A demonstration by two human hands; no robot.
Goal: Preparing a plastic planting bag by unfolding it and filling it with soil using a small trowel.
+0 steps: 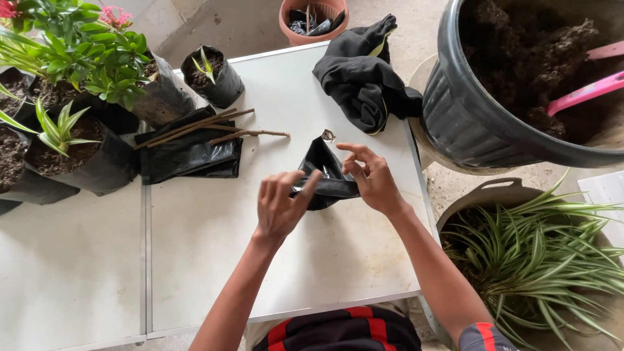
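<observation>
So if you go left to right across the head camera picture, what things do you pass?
Potted plants in black bags → stack of empty black bags with sticks → left hand → right hand → big black tub of soil → long green leafy plant.

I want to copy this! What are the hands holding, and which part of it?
Both hands hold one small, crumpled black plastic bag: the left hand at its left edge, the right hand at its right edge.

- Outdoor home potting area: white folding table (214, 260) on concrete ground.
- Seedlings in black nursery bags (78, 156); large black tub of soil (468, 110); terracotta pot (312, 19).
</observation>
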